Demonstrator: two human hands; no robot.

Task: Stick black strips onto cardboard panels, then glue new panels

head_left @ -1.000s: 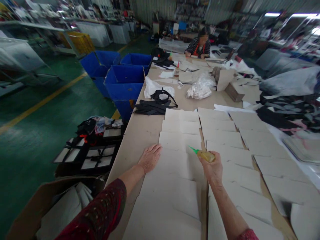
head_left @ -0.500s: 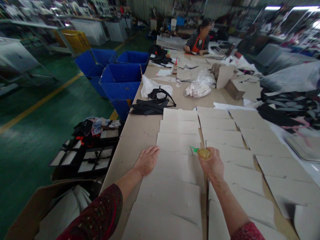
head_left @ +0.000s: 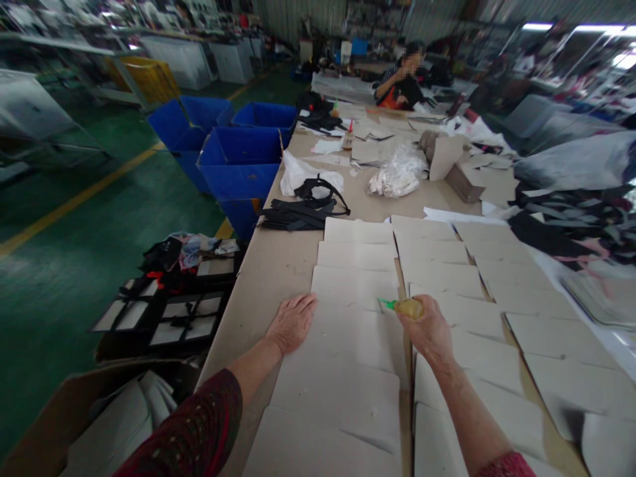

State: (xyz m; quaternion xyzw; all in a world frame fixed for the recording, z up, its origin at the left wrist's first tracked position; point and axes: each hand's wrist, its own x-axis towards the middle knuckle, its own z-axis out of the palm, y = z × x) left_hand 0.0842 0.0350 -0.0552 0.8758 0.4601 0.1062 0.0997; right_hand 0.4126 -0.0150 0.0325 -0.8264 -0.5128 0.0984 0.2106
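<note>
My left hand (head_left: pixel 291 322) lies flat, fingers out, on the left edge of a pale paperboard sheet (head_left: pixel 348 331). My right hand (head_left: pixel 428 328) is wrapped round a small amber glue bottle (head_left: pixel 408 307) with a green nozzle (head_left: pixel 386 304) pointing left over the sheet. Rows of overlapping pale sheets (head_left: pixel 442 275) cover the brown table (head_left: pixel 278 262) in three columns ahead of me.
Black straps (head_left: pixel 303 212) and white plastic bags (head_left: pixel 397 173) lie farther up the table. Blue bins (head_left: pixel 243 165) stand at its left. A seated person (head_left: pixel 405 83) works at the far end. Dark goods (head_left: pixel 173 298) and a cardboard box (head_left: pixel 74 417) sit on the green floor.
Both hands have stayed nearly where they were; the bottle's nozzle has shifted only slightly over the sheet. The person at the far end has leaned to the side.
</note>
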